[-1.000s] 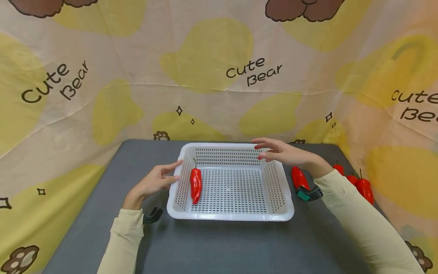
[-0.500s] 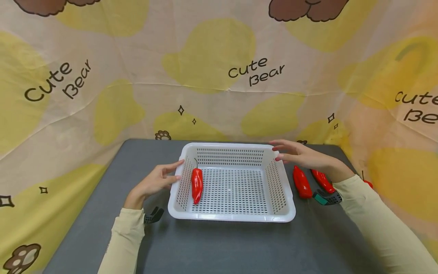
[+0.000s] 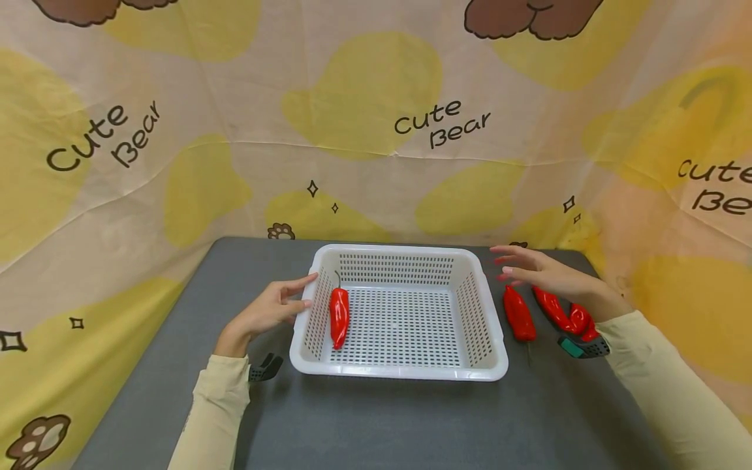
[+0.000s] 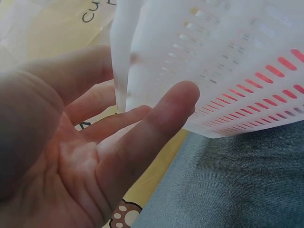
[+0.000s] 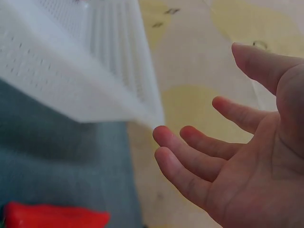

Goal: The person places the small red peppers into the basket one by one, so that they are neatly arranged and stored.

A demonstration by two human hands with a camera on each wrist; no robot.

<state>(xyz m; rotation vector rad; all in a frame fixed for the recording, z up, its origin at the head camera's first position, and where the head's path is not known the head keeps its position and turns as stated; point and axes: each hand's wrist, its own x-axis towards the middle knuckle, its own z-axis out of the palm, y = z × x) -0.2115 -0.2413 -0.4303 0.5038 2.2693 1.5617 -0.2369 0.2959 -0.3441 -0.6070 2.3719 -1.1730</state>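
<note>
A white perforated plastic basket (image 3: 393,377) stands on the grey table, with one long red chili pepper (image 3: 339,318) lying near its left wall. My left hand (image 3: 267,310) holds the basket's left rim. In the left wrist view, fingertips pass behind the rim (image 4: 122,57) while another finger (image 4: 175,102) lies against the outer wall. To the right of the basket hovers my right hand (image 3: 546,271), its fingers spread and nothing in them. Below those fingers lies a second red pepper (image 3: 519,314), also seen in the right wrist view.
More red peppers (image 3: 552,305) lie farther right, partly covered by my right forearm and its dark wristband (image 3: 583,347). A patterned cloth (image 3: 358,130) hangs behind the table and along both sides.
My right hand has moved right, from over the basket's back right corner to above the peppers beside it. The left hand has stayed at the rim.
</note>
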